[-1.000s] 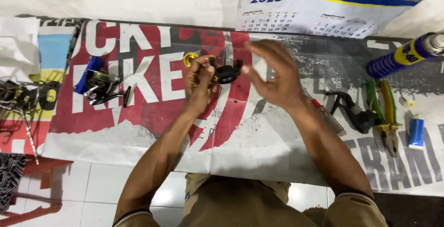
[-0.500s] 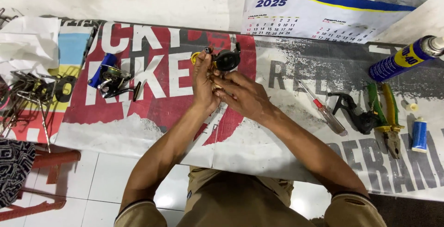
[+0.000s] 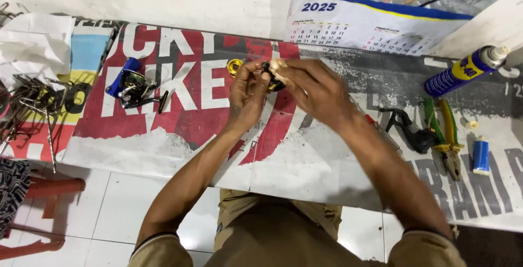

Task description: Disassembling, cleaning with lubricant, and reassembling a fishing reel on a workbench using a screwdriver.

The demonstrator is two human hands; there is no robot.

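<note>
The small black part (image 3: 271,76) sits between my two hands, pinched at the fingertips above the printed banner (image 3: 180,109) that covers the floor in front of me. Much of it is hidden behind my fingers, so I cannot tell exactly what kind of part it is.

My left hand (image 3: 248,95) curls up from below, thumb and fingers closed on the left end of the part. My right hand (image 3: 316,90) comes in from the right, its fingers bent and closed on the other end, covering most of it.

Beyond my fingers a wall calendar (image 3: 376,25) leans against the wall. Far to the right of my right hand lies a blue spray can (image 3: 463,71), tilted, with green-handled pliers (image 3: 444,136) below it and a dark fishing reel (image 3: 408,131) just beside those. A small blue tube (image 3: 481,155) lies right of the pliers.

Left of my left hand rests another fishing reel (image 3: 133,88), with a blue piece on it. Just beside my left fingertips sits a small gold ring-shaped piece (image 3: 235,65).
</note>
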